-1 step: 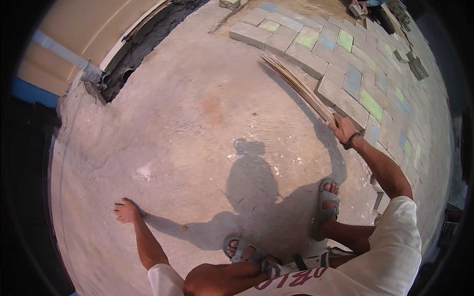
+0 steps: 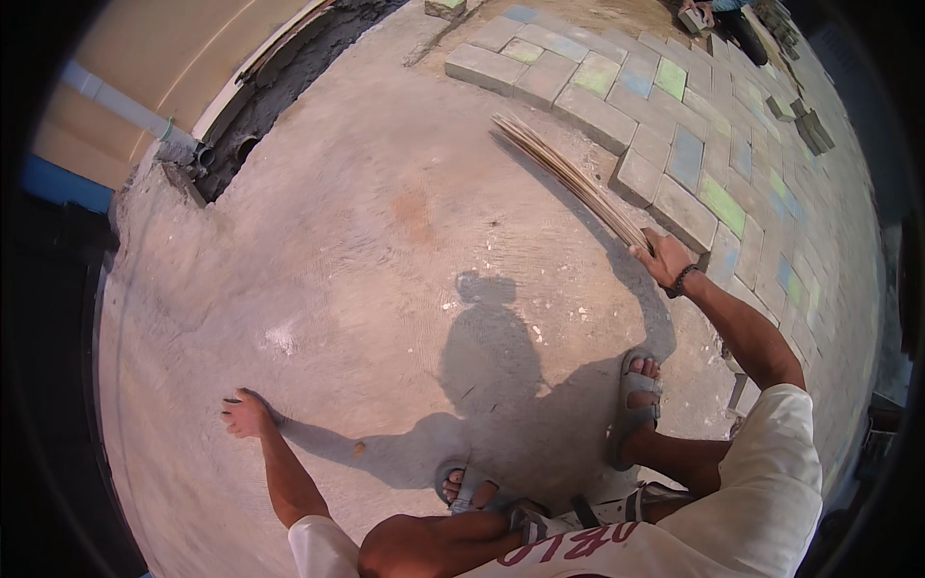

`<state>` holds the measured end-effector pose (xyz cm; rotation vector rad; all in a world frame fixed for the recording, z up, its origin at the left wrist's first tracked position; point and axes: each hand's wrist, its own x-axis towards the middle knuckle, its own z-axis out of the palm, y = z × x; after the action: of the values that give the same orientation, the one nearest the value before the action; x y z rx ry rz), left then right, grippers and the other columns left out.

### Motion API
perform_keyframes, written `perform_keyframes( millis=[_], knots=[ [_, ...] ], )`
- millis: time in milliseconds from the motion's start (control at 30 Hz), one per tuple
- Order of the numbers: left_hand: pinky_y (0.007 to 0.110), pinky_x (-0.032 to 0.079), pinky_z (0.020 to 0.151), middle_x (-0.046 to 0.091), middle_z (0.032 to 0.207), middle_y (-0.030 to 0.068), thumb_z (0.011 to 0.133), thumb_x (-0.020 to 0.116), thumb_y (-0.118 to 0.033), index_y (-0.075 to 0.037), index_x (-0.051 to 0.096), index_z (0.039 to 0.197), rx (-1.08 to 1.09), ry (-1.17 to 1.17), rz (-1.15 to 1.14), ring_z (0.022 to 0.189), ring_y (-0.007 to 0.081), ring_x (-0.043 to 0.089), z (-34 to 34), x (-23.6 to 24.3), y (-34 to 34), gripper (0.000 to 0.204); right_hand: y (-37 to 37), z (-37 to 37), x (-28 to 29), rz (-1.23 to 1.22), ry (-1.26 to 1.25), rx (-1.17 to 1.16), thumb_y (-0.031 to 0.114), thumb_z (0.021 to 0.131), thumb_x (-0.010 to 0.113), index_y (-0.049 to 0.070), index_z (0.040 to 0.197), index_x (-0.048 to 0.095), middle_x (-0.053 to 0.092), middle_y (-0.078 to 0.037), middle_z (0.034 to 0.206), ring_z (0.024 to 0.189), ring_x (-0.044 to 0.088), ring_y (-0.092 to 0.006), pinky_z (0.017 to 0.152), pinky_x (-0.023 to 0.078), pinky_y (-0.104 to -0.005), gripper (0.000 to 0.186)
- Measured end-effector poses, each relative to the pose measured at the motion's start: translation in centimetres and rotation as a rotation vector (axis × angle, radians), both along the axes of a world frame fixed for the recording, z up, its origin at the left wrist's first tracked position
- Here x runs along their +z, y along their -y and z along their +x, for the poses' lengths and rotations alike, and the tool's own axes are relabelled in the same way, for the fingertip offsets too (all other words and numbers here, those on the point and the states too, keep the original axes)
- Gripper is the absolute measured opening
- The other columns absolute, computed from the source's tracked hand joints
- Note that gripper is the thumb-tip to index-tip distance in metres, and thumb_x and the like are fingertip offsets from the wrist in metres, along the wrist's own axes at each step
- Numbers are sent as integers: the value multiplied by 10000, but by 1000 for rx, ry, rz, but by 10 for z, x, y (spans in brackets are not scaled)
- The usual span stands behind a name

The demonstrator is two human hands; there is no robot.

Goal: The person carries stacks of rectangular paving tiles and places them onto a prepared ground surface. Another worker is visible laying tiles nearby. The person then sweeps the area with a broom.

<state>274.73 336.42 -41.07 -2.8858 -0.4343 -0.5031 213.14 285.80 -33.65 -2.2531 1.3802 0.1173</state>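
My right hand [image 2: 667, 258] is closed round the bound end of a stick broom [image 2: 576, 178], a bundle of thin, pale brown sticks. The broom slants up and left from the hand, low over the concrete ground [image 2: 366, 250], with its shadow running close beside it. A dark bracelet [image 2: 685, 278] circles the right wrist. Out to the left my left hand [image 2: 248, 414] is held over the concrete, holding nothing, its fingers apart. My sandalled feet [image 2: 638, 405] rest on the ground between the two arms.
Grey, green and blue paving blocks [image 2: 686, 157] form a raised stepped edge right of the broom. An open trench [image 2: 289, 91] with a pipe end [image 2: 204, 155] follows the wall at upper left. Loose blocks [image 2: 814, 130] lie on the paving. Another person's hand [image 2: 706, 12] holds a block.
The broom's far end has swung slightly left and down, away from the paving edge. My right hand has shifted a little with it. The left hand has stayed in place.
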Motion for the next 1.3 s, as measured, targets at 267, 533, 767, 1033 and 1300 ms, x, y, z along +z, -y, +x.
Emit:
perform_keyframes(
  millis=[267, 533, 767, 1033, 1300],
  knots=[
    [466, 391, 811, 443, 1248, 105, 830, 426, -528, -154, 471, 1224, -38, 96, 76, 1018, 341, 462, 1, -12, 9, 545, 25, -74, -35, -130, -33, -119, 401, 827, 509, -3, 980, 519, 583, -264, 753, 753, 574, -419, 678, 438, -460, 432],
    [463, 399, 795, 451, 1238, 103, 829, 440, -509, -145, 486, 1201, -2, 63, 76, 1009, 343, 470, 0, -1, 4, 523, 3, -15, -3, -38, 41, -80, 396, 825, 517, -22, 980, 535, 592, -242, 742, 698, 586, -390, 636, 451, -433, 446],
    [482, 371, 850, 432, 1266, 118, 835, 439, -503, -134, 481, 1215, -55, 66, 25, 1054, 349, 442, -2, -8, 7, 532, 40, -29, -34, -148, -34, -15, 385, 835, 508, -29, 958, 517, 576, -226, 705, 662, 570, -351, 627, 439, -418, 432],
    [480, 359, 871, 438, 1251, 126, 808, 454, -478, -133, 483, 1231, -35, 20, -45, 1056, 353, 437, -11, 15, 11, 547, -45, 21, 14, 61, 147, -39, 387, 850, 486, -61, 944, 510, 523, -172, 558, 531, 550, -273, 536, 434, -380, 459],
    [478, 356, 865, 443, 1234, 128, 804, 453, -495, -129, 494, 1216, -89, 64, -25, 1038, 354, 439, -4, -1, 12, 552, -199, 34, -9, 471, -8, 444, 353, 857, 496, 6, 1090, 460, 582, -252, 721, 714, 576, -446, 648, 457, -478, 419]
  ],
)
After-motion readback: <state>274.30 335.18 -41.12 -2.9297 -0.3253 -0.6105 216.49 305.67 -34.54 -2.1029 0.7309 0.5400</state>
